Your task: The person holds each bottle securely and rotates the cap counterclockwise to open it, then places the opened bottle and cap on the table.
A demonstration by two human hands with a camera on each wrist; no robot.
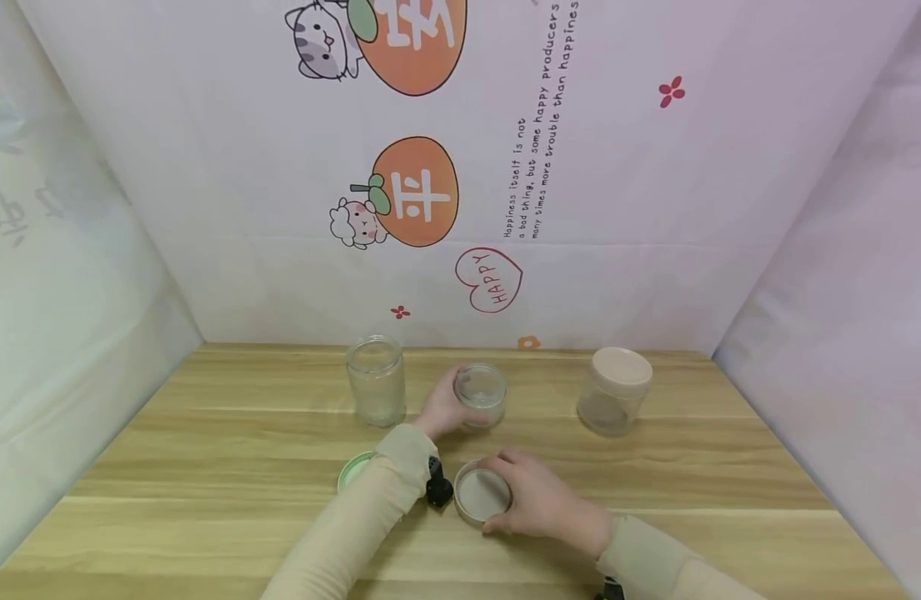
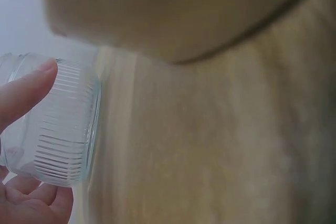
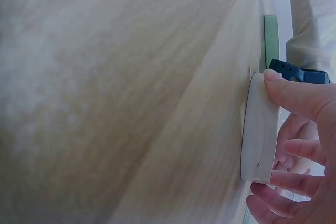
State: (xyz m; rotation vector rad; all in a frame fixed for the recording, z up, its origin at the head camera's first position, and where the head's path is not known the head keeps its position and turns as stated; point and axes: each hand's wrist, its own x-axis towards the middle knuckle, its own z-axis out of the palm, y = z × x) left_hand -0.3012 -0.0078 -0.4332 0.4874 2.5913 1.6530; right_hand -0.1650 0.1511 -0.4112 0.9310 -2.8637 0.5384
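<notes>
My left hand (image 1: 441,412) grips a small clear jar (image 1: 481,387) near the back of the wooden table, thumb on one side and fingers on the other. In the left wrist view the jar (image 2: 63,124) has ribbed walls, its base right at the wood. Closer to the front, my right hand (image 1: 541,500) holds a round beige lid (image 1: 481,495) by its edge, hollow side facing up. The right wrist view shows the lid (image 3: 259,129) close against the tabletop between thumb and fingers. A green lid (image 1: 353,468) lies partly hidden under my left forearm.
A taller clear jar without a lid (image 1: 376,383) stands left of my left hand. To the right is another clear jar (image 1: 614,396) with a beige lid on. A printed white cloth (image 1: 618,208) rises behind the table (image 1: 227,433). Black wrist cameras (image 1: 438,490) sit on both wrists.
</notes>
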